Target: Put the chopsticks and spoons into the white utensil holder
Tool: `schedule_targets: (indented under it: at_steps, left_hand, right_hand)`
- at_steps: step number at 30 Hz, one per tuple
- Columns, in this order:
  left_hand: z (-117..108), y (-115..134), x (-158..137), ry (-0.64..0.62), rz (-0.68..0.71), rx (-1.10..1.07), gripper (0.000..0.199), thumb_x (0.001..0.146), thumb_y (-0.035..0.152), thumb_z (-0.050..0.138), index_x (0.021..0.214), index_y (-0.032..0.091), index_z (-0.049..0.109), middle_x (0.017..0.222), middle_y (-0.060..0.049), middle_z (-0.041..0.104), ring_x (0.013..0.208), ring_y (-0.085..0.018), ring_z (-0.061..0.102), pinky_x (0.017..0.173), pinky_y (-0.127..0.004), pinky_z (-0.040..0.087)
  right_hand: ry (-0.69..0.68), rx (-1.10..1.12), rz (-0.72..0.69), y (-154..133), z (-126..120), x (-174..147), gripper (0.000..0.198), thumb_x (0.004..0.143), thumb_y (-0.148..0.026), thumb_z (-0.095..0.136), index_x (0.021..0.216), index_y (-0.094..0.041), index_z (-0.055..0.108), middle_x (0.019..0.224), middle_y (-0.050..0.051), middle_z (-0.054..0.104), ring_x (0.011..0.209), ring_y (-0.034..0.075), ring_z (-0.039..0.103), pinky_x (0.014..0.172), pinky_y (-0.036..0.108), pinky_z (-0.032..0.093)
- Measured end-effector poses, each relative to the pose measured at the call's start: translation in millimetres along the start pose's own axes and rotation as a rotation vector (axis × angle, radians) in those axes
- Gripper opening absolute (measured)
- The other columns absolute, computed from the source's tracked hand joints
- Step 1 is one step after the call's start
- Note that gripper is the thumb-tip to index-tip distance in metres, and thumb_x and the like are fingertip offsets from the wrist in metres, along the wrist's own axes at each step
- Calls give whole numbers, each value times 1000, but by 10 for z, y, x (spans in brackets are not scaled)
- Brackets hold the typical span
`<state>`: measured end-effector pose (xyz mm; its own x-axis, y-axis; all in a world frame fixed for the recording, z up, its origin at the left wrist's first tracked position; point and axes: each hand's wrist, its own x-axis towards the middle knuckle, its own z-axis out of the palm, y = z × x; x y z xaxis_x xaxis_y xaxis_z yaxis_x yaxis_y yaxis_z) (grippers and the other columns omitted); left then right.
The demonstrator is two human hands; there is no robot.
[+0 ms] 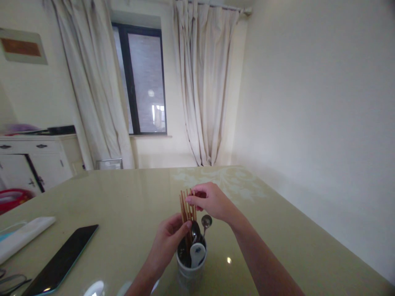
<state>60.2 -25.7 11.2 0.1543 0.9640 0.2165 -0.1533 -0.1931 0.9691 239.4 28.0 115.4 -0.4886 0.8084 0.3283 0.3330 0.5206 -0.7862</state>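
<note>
A white cup (190,272) stands near the front of the table, holding several wooden chopsticks (186,207) and a few spoons. My left hand (168,235) is closed around the lower part of the chopsticks, just above the rim. Higher up, my right hand (212,200) pinches the chopsticks near their upper ends. A white ceramic spoon (197,251) with a blue mark leans at the front of the cup. Behind it is a dark shiny spoon (195,229), and a small metal ladle (206,222) sticks out to the right. The chopsticks' lower ends are hidden inside the cup.
The glossy greenish table (123,197) meets a white wall on the right. At left lie a dark tablet-like slab (63,261), a long white box-like object (26,236) and a dark cable (12,280). Past the table are curtains (210,82), a window (146,82) and a white cabinet (46,160).
</note>
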Motion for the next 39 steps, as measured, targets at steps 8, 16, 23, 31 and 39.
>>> schedule_targets:
  at_steps: [8, 16, 23, 31, 39]
  left_hand:
    - [7, 20, -1, 21, 29, 35, 42, 85, 57, 81, 97, 18, 82, 87, -5, 81, 79, -20, 72, 70, -25, 55]
    - [-48, 16, 19, 28, 63, 139, 40, 88, 56, 78, 102, 19, 83, 92, -6, 83, 87, -23, 74, 77, -28, 57]
    - [-57, 37, 36, 25, 68, 205, 41, 88, 58, 77, 93, 18, 81, 87, -6, 81, 81, -21, 72, 75, -28, 56]
    - [-73, 508, 392, -342, -27, 131, 46, 86, 56, 81, 111, 18, 78, 102, -8, 80, 95, -22, 73, 90, -34, 56]
    - [-118, 717, 536, -444, -171, 195, 39, 81, 52, 84, 95, 16, 77, 81, -1, 71, 74, -15, 64, 73, -29, 51]
  right_hand:
    - [22, -18, 20, 5, -70, -24, 37, 90, -43, 77, 64, -18, 69, 57, -2, 62, 56, 15, 60, 54, 24, 39]
    - [67, -3, -3, -13, -19, -9, 36, 86, -36, 80, 59, -18, 64, 56, -4, 59, 55, 13, 53, 53, 24, 33]
    - [45, -29, -50, -73, 12, -4, 35, 90, -30, 76, 61, -18, 61, 55, -7, 50, 55, 11, 46, 53, 25, 30]
    - [92, -86, -4, -36, -82, -11, 29, 91, -26, 72, 64, -18, 66, 58, -4, 61, 57, 13, 56, 55, 24, 35]
    - [128, -96, -14, -82, -89, -44, 27, 91, -26, 74, 66, -18, 67, 58, -3, 62, 58, 14, 58, 55, 24, 37]
